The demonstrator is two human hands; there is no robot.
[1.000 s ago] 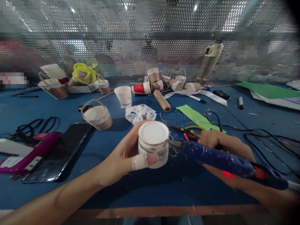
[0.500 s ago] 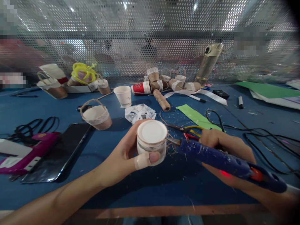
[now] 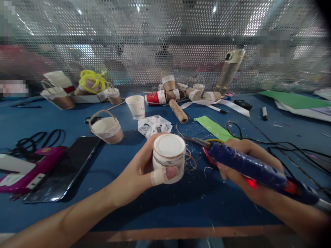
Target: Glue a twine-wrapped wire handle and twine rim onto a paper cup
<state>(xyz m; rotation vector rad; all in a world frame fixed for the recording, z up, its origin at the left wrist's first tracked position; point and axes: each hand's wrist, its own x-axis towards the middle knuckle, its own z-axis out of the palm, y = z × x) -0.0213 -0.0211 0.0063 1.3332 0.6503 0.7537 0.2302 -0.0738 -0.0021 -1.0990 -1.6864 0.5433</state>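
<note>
My left hand (image 3: 144, 165) is closed around a white paper cup (image 3: 169, 146) held bottom up, its thumb wrapped with a bandage. Brown twine (image 3: 190, 159) runs around the cup's upturned base and hangs loose in loops at its right side. My right hand (image 3: 248, 165) grips a blue hot glue gun (image 3: 243, 163), with a red light glowing beneath it. The metal nozzle (image 3: 198, 141) points left, a little apart from the cup's upper right. Scissors with yellow and red handles (image 3: 209, 156) lie partly hidden behind the glue gun.
A small twine-handled basket (image 3: 107, 130), a phone (image 3: 64, 168) and a magenta device (image 3: 31, 168) are on the left. Behind stand a paper cup (image 3: 136, 106), a twine roll (image 3: 178, 111) and several small baskets (image 3: 193, 93). A bottle (image 3: 230, 70) leans against the perforated screen. Black cable (image 3: 292, 144) runs right.
The glue gun's nozzle has moved up and away from the cup's right rim. The cup has shifted slightly right, and its loose twine loops show more clearly.
</note>
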